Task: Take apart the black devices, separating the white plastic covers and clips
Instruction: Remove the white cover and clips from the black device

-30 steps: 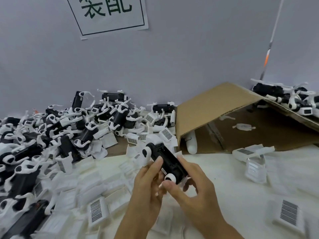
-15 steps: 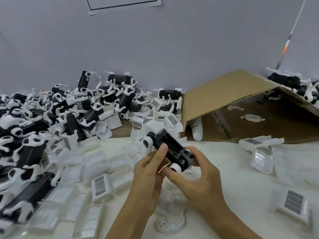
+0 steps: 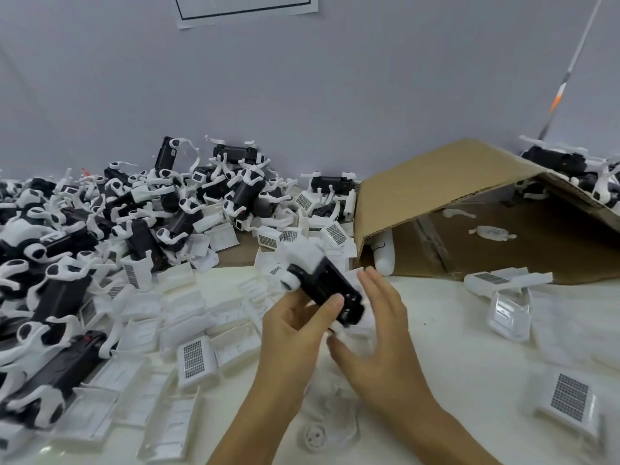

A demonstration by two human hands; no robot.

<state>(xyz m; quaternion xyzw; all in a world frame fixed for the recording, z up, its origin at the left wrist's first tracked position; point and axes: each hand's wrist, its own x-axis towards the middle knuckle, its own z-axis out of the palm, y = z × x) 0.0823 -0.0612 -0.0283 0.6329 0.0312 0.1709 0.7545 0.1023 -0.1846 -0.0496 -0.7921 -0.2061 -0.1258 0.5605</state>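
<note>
Your left hand (image 3: 295, 333) has its fingers curled around a black device (image 3: 323, 285), thumb pressed on its near end, holding it above the white table (image 3: 469, 347). Your right hand (image 3: 379, 327) is beside it, fingers spread and straight, gripping nothing. Loose white covers (image 3: 194, 357) lie left, beside the heap of devices (image 3: 134, 213).

Left hand (image 3: 295, 325) seemingly gripping; right hand (image 3: 379, 325) splayed.

Two bare forearms in frame, entering from the bottom edge. Left hand (image 3: 295, 333) and right hand (image 3: 379, 333): no gloves, no rings, no watch or wrist strap, no sleeves visible up to the frame edge. Nails short and plain. Motion blur on right fingers (image 3: 372, 283).
</note>
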